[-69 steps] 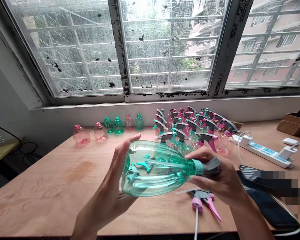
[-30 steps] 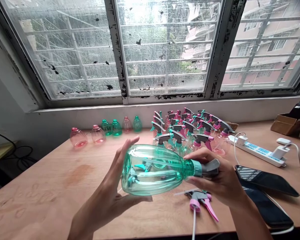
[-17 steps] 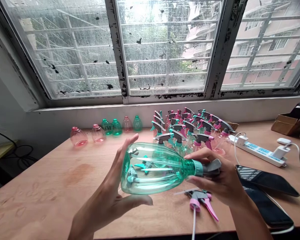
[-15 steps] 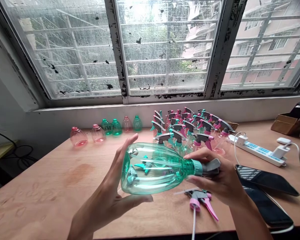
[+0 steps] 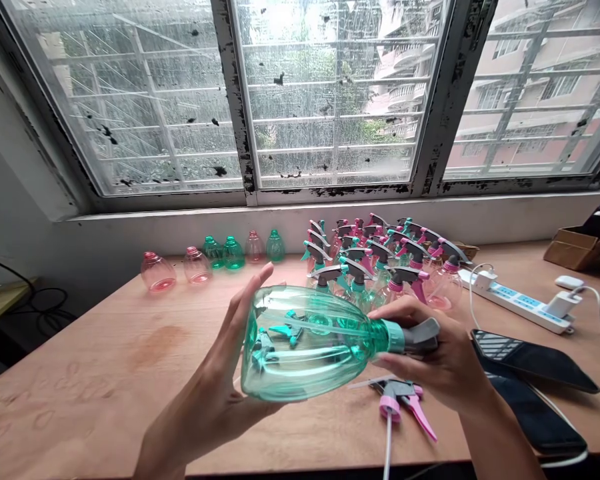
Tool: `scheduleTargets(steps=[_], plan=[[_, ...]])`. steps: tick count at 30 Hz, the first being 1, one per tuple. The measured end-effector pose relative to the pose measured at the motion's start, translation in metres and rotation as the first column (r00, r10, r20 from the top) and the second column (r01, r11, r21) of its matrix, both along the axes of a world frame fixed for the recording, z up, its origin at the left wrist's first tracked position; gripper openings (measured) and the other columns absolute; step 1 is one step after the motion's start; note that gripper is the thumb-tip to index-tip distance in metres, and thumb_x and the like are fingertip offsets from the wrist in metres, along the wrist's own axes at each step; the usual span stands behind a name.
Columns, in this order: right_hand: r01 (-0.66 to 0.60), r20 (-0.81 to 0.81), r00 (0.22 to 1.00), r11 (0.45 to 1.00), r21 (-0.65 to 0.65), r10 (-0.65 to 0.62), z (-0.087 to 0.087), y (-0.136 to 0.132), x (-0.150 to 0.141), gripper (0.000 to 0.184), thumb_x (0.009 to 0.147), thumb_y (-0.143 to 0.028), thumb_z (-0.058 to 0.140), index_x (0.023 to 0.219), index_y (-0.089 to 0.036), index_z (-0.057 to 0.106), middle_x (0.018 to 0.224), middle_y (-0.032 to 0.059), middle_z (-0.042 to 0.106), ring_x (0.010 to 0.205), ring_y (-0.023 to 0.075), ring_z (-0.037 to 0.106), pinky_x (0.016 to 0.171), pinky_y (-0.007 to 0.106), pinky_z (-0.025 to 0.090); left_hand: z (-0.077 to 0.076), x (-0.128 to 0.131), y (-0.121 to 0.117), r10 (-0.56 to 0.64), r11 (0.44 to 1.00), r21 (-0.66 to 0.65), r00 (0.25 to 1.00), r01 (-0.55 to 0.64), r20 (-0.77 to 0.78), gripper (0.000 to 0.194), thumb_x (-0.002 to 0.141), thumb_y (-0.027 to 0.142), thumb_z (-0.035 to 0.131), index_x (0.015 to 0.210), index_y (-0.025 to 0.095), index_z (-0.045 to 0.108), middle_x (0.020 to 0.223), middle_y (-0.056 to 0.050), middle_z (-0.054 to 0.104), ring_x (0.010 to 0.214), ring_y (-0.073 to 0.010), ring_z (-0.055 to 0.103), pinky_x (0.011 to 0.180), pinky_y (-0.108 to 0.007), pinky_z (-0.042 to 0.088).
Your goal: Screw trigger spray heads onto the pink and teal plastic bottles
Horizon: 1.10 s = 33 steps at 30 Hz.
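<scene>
A clear green spray bottle (image 5: 310, 343) lies sideways in the air between both hands, above the wooden table (image 5: 105, 360). My left hand (image 5: 215, 393) cups its base, fingers stretched up along the bottom. My right hand (image 5: 443, 360) is wrapped round the grey trigger head (image 5: 417, 335) screwed on the neck. A loose pink and grey trigger head (image 5: 403, 399) with its white tube lies on the table just below the bottle.
Several assembled spray bottles (image 5: 380, 263) stand in a cluster behind. Several headless pink and green bottles (image 5: 215, 260) line the back left. A power strip (image 5: 520, 300), dark phones (image 5: 530, 363) and a cardboard box (image 5: 575, 248) sit on the right.
The bottle has turned a little about its long axis in my hands, and its base now sits lower in my left palm. Both hands stay where they were.
</scene>
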State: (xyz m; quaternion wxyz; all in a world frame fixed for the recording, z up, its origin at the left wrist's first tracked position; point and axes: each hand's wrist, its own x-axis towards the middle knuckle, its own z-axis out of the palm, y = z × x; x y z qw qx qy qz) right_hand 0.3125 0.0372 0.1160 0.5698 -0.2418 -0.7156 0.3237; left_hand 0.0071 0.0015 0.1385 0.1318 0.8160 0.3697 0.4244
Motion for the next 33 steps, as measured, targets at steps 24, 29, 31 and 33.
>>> scheduleTargets(steps=[24,29,31,33], plan=[[-0.011,0.006,1.0,0.996,-0.085,0.012,0.002,-0.002,-0.001,0.03,0.087,-0.038,0.093,0.107,-0.023,0.077,0.075,0.0006,0.075,0.052,0.015,0.064,0.049,0.024,0.053,-0.006,-0.004,0.0,-0.061,0.998,0.036,0.998,0.06,0.009,0.12,0.092,0.039,0.086,0.175,0.044,-0.001,0.185,-0.009,0.017,0.168,-0.0425,0.024,0.131,-0.067,0.037],[-0.076,0.082,0.994,0.997,0.014,0.075,0.004,0.004,0.006,0.03,0.087,-0.029,0.093,0.112,-0.024,0.076,0.077,0.0003,0.077,0.054,0.0157,0.067,0.049,0.023,0.056,-0.002,-0.004,-0.004,-0.05,0.998,0.043,0.999,0.049,0.01,0.116,0.088,0.045,0.088,0.175,0.041,0.011,0.185,-0.008,0.018,0.17,-0.0434,0.015,0.136,-0.068,0.025],[-0.083,0.065,0.994,0.997,-0.003,0.083,0.004,0.003,0.006,0.03,0.088,-0.032,0.092,0.112,-0.024,0.076,0.075,0.0005,0.076,0.05,0.0151,0.065,0.046,0.024,0.054,0.0,-0.003,-0.005,-0.045,0.996,0.072,0.999,0.045,0.001,0.109,0.093,0.032,0.083,0.175,0.044,0.011,0.185,-0.005,0.019,0.171,-0.0395,0.016,0.135,-0.063,0.032],[-0.067,0.029,0.997,0.997,-0.038,0.068,0.003,0.001,0.005,0.031,0.089,-0.037,0.092,0.111,-0.024,0.076,0.073,0.0003,0.074,0.048,0.015,0.062,0.046,0.025,0.053,0.0,-0.002,-0.003,-0.064,0.992,0.104,0.998,0.064,-0.005,0.105,0.098,0.02,0.075,0.174,0.049,0.008,0.184,-0.004,0.021,0.169,-0.0369,0.023,0.131,-0.063,0.039]])
